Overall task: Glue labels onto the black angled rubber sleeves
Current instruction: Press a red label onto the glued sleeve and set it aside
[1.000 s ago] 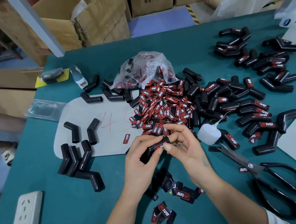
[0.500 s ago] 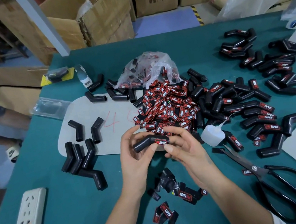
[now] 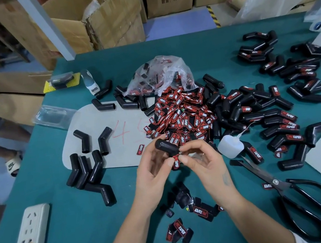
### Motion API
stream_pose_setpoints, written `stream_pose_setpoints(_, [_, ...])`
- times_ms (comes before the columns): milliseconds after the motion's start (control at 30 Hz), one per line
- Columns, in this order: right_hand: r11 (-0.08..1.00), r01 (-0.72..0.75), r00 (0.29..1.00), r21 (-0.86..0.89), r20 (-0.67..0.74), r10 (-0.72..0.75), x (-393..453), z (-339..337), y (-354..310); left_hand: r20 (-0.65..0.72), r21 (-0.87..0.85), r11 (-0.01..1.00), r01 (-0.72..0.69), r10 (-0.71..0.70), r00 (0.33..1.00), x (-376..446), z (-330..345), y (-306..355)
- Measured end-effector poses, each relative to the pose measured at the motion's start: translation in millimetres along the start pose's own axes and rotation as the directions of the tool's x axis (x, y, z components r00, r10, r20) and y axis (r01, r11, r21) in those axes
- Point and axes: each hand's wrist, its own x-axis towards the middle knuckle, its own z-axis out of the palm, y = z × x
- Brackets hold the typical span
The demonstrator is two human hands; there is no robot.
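Both hands hold one black angled rubber sleeve (image 3: 166,146) above the green table (image 3: 67,229), its closed end tilted up and left. My left hand (image 3: 154,168) grips the sleeve from the left. My right hand (image 3: 200,157) pinches its lower end, where a red and black "TAPER" label (image 3: 176,161) sits. A heap of loose labels (image 3: 181,116) lies just behind the hands. A white glue bottle (image 3: 231,146) lies right of my right hand. Bare sleeves (image 3: 88,169) lie at left, labelled sleeves (image 3: 280,124) at right.
Black scissors (image 3: 304,199) lie at the lower right. A white power strip (image 3: 32,230) sits at the lower left edge. Several loose labels (image 3: 189,210) lie between my forearms. A clear bag (image 3: 160,73) sits behind the heap. Cardboard boxes (image 3: 98,20) stand beyond the table.
The sleeve was turned in my hands from lying level to tilted, its closed end now up and left and the label at the lower end. Both hands stayed in place.
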Motion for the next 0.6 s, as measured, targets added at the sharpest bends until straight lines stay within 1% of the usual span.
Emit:
stream_pose_setpoints(100, [0.994, -0.067, 0.998, 0.082, 0.007, 0.067, 1.5, -1.4, -0.8, 0.043, 0.017, 1.0, 0.01, -0.011, 0.999, -0.5, -1.2, -1.1])
stream_pose_setpoints(167, [0.993, -0.08, 0.997, 0.092, 0.011, 0.079, 2.3, -2.2, -1.2, 0.057, 0.038, 0.999, 0.022, -0.025, 0.998, 0.1, -2.1, -1.3])
stream_pose_setpoints(367, [0.996, -0.057, 0.998, 0.075, 0.013, 0.056, 2.6, -3.6, -1.5, 0.116, 0.061, 0.997, 0.053, -0.059, 0.991, 0.1, -5.9, -3.1])
stream_pose_setpoints(600, [0.996, -0.039, 0.999, 0.075, 0.013, 0.038, 2.4, -2.2, -4.1, 0.112, 0.051, 0.995, 0.087, -0.093, 0.989, 0.7, -8.1, -7.8])
